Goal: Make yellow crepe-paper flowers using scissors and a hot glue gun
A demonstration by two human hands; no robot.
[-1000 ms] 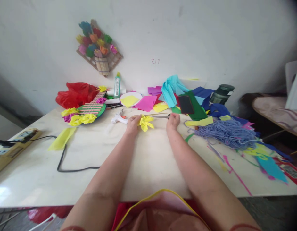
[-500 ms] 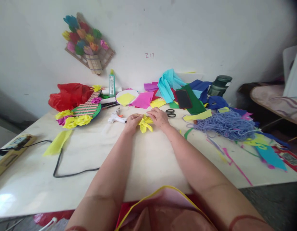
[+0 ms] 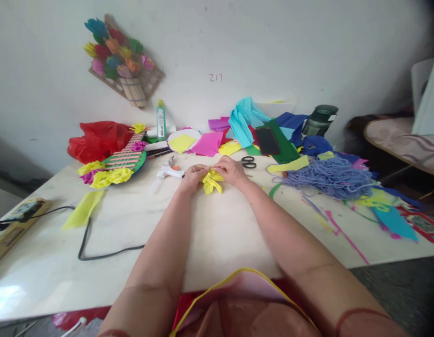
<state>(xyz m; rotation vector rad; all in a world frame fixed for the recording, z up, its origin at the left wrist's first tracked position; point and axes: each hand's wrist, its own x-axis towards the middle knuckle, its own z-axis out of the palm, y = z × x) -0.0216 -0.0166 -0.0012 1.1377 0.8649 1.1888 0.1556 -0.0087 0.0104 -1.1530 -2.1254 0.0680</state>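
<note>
Between my two hands is a yellow crepe paper flower [image 3: 212, 181], its loose petals hanging toward me just over the white table [image 3: 231, 234]. My left hand [image 3: 193, 178] pinches its left side with closed fingers. From the right, my right hand [image 3: 231, 170] pinches the flower's upper edge, thumb and fingers pressed together. The fingertips of both hands nearly meet at the top of the paper. A white glue gun [image 3: 169, 170] lies left of my left hand. Black-handled scissors [image 3: 248, 162] rest just beyond my right hand.
A guitar-shaped craft [image 3: 123, 160] with paper flowers lies at left, near a yellow paper strip [image 3: 84, 209] and a power strip [image 3: 18, 222]. Coloured paper sheets, a phone [image 3: 267, 141] and a green-lidded jar [image 3: 320, 120] stand along the wall. Blue yarn [image 3: 331, 178] is heaped at right.
Both hands keep their pinch on the yellow flower, with small finger shifts; its petals hang slightly differently. The whole view has shifted a little.
</note>
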